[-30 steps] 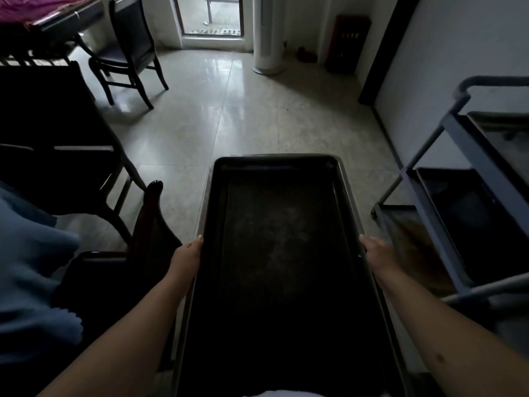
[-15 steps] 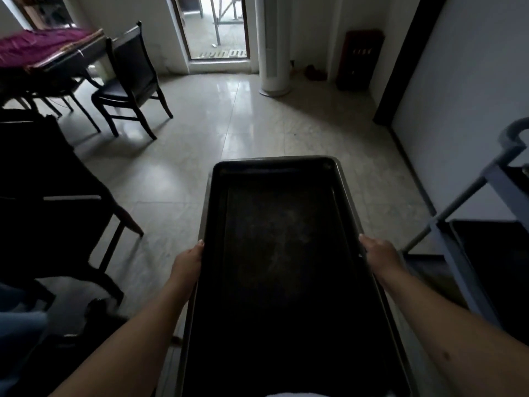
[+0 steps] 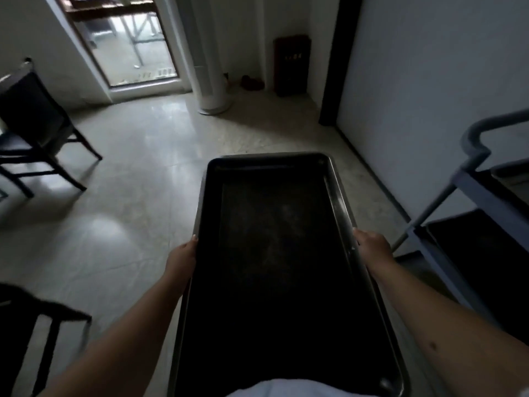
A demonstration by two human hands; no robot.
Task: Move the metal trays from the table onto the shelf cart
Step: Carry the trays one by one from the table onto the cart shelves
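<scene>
Both hands, left hand [image 3: 181,257] and right hand [image 3: 372,247], grip the metal tray [image 3: 274,253] between them.

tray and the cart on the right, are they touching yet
Apart. The head view shows bare floor between the tray and the shelf cart.

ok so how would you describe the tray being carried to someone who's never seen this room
Start at the grey shelf cart on the right edge; just left of it, over the pale tiled floor, is the metal tray. It is long, dark and empty, with the left hand and right hand gripping its long sides. It alone is held up, off any shelf.
</scene>
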